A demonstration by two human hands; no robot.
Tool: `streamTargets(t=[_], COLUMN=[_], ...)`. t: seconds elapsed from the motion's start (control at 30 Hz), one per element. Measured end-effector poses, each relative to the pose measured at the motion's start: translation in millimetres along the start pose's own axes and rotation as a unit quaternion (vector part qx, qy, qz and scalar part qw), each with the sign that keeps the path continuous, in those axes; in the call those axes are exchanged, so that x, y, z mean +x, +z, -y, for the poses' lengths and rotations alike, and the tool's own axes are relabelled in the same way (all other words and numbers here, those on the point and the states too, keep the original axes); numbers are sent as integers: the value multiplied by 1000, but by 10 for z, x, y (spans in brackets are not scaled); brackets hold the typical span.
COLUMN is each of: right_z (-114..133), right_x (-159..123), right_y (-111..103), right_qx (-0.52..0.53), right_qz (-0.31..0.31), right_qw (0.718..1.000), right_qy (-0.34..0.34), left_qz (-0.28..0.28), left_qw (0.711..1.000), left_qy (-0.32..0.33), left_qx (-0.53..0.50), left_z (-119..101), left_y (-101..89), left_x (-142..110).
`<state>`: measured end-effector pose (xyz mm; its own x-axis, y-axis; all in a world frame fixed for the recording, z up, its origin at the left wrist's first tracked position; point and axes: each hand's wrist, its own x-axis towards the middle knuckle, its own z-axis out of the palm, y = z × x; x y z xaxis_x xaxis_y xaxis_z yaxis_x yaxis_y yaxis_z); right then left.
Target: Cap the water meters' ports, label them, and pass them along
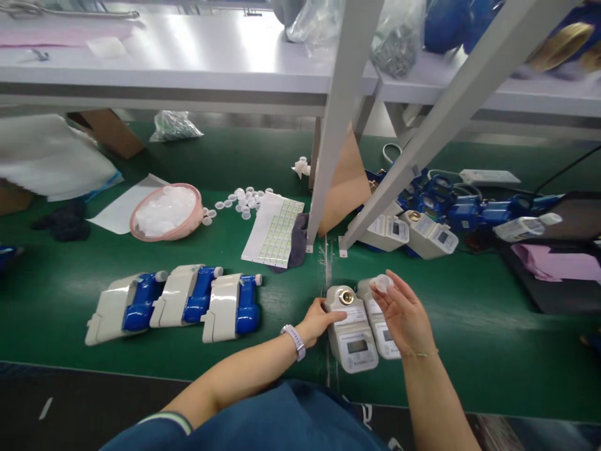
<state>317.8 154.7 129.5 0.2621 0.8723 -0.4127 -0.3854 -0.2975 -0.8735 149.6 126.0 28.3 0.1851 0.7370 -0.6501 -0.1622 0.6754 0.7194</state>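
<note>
My left hand grips the side of a grey-white meter, its thumb lying across the label. That meter stands with its small display towards me and an uncovered brass threaded port on top. A translucent white plastic cap is pinched in the fingertips of my right hand, above and to the right of the port. Behind that hand, a second meter stands close beside the first, partly hidden. On the left lie three meters with blue bodies, white caps on their ends.
A pink basket holds white plastic pieces; loose caps lie beside it. A sticker sheet rests on a dark cloth. Grey shelf posts rise at the middle. More meters and a clear bottle are at the right.
</note>
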Motion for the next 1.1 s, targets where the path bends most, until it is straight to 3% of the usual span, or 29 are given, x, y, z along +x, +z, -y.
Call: streamTargets(t=[0.13,0.2,0.37,0.5,0.57,0.8,0.97,1.1], right_z=[-169,-345,-929,-1195,-1244,-1375,-1557,-1535], right_x=[135,205,281,250,251,311,390,473], right_y=[109,199,476,655,690,646,664,676], right_qx=[-108,-176,-153,-121,-118,-141,-266,-305], right_qz=[36,85,240,363,388,388,275,175], right_qw=[992,980,947,884,863,856,904,929], right_qy=[-51,-37,150,267,301,310,193,114], left_qz=[30,51,78,98,96,79,50,38], left_qw=[993,984,968,961,960,963,972,993], left_qy=[113,149,167,182,185,158,122,44], left_qx=[26,80,168,182,186,203,193,104], left_z=[5,-24,-90,-58,-27,41,-68,-164], left_y=[-350,-577,-1009,-1130,-1169,-1268,-1273,-1289], left_x=[-348,-578,-1060,-1185,-1181,-1038,-674,-350])
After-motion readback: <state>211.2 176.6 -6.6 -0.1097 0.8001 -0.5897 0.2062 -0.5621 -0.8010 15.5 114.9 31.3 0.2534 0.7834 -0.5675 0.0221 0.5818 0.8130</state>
